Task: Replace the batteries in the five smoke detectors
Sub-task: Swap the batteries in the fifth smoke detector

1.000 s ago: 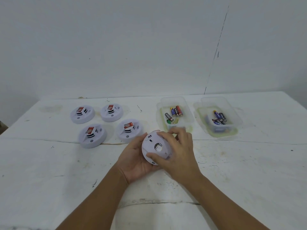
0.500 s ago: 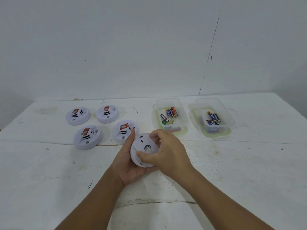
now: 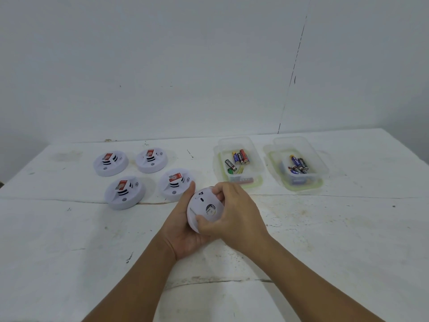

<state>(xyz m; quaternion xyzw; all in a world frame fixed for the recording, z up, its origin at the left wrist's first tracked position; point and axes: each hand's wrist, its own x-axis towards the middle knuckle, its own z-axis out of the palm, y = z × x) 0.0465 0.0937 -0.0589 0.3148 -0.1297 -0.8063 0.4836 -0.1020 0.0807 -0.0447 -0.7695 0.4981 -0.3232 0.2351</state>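
Observation:
I hold a white round smoke detector (image 3: 204, 209) above the table with its back plate turned up toward me. My left hand (image 3: 183, 231) cups it from underneath. My right hand (image 3: 232, 217) grips its back plate, thumb at the near rim and fingers curled over the far rim. Several more smoke detectors lie face up at the back left, the closest one (image 3: 175, 183) just beyond my left fingertips. Loose batteries lie in a clear plastic box (image 3: 238, 162) and in a second clear box (image 3: 298, 165) to its right.
The white table (image 3: 325, 240) has cracks running across it and ends at a white wall behind. The two battery boxes stand just beyond my right hand. Bare tabletop lies to the left, the right and the front.
The detector has tilted in my hands, its back plate facing more to the left. My right fingers have shifted round the rim. The view has drifted slightly.

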